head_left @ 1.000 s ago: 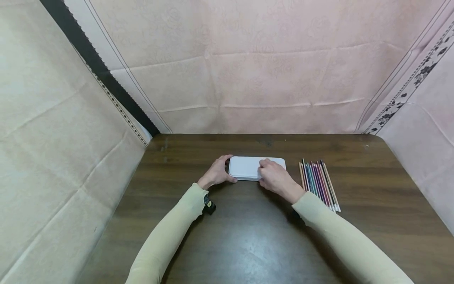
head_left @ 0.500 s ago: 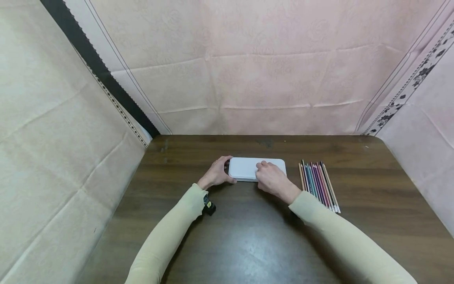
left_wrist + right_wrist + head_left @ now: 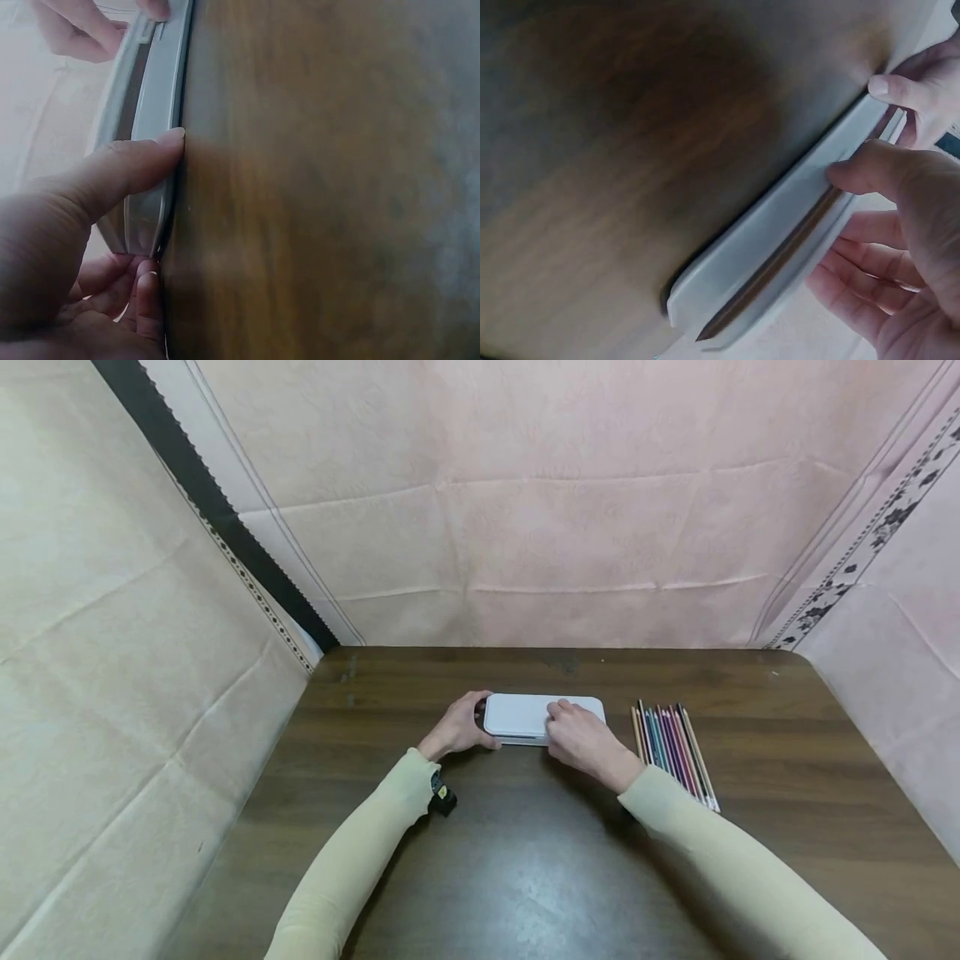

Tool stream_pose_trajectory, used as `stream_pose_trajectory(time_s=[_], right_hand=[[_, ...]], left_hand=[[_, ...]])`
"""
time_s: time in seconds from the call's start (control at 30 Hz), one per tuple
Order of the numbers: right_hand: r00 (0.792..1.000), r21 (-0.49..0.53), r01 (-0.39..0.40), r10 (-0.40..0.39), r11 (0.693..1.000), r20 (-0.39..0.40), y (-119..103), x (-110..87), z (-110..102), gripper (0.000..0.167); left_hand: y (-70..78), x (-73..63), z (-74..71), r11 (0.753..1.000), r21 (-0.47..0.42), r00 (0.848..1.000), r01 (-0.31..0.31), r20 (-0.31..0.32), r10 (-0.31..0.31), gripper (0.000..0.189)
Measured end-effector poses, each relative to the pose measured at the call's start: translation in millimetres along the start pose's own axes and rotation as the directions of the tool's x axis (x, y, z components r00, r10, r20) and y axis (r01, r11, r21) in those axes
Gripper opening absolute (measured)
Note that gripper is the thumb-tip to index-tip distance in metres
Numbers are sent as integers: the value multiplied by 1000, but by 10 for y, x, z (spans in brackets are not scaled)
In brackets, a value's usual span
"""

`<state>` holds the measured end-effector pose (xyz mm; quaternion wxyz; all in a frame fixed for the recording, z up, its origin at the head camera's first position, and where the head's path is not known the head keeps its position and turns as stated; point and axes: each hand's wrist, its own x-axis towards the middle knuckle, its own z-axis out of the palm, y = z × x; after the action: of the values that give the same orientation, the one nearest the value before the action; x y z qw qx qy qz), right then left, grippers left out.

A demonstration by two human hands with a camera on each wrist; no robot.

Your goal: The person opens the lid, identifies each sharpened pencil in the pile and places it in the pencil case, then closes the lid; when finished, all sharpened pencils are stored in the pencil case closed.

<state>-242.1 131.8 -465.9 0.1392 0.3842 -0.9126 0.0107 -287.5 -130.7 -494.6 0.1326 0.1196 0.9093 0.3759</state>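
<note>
A flat white case (image 3: pixel 517 717) with rounded corners lies near the far side of the table. My left hand (image 3: pixel 461 724) grips its left end, thumb at the front and fingers behind. My right hand (image 3: pixel 583 739) holds the lid toward its right part, the fingers bent over the top. In the right wrist view my right thumb presses at the front seam, while the other fingers lie along the lid (image 3: pixel 784 300). A narrow brown gap shows between the lid and the lower tray (image 3: pixel 154 97). The inside of the case is hidden.
Several coloured pencils (image 3: pixel 675 752) lie side by side on the brown table (image 3: pixel 480 852), right of the case and close to my right forearm. Pale patterned cloth (image 3: pixel 562 527) hangs behind the table and along its sides.
My right hand slid slightly left along the case, then back to the right. A dark line along the front of the lid shows more clearly now. My left hand stays in place.
</note>
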Motion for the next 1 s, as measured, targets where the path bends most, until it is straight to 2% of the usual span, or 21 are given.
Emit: stream_pose_trajectory(time_s=[0.1,0.37,0.67,0.83,1.0], right_hand=[[999,36,-34,35,999,-13,11,-19,-28,12],[994,65,-59,65,996,-93,65,-110,-80,15],[974,208,-174,200,963,-108,238,-269,-159,22],[953,242,-235,272,941,-132,339,-313,-210,24],[916,274,-262,328,925,-231,447,-329,-204,20]], left_hand=[[-9,2,-6,1000,-13,1000,-1,-5,1,101],[-32,4,-9,999,-45,1000,6,4,-6,101],[-27,-3,-29,999,-45,1000,28,6,-28,105],[-23,8,-27,999,-38,1000,31,6,-31,107],[-22,12,-18,998,-45,999,32,7,-32,106]])
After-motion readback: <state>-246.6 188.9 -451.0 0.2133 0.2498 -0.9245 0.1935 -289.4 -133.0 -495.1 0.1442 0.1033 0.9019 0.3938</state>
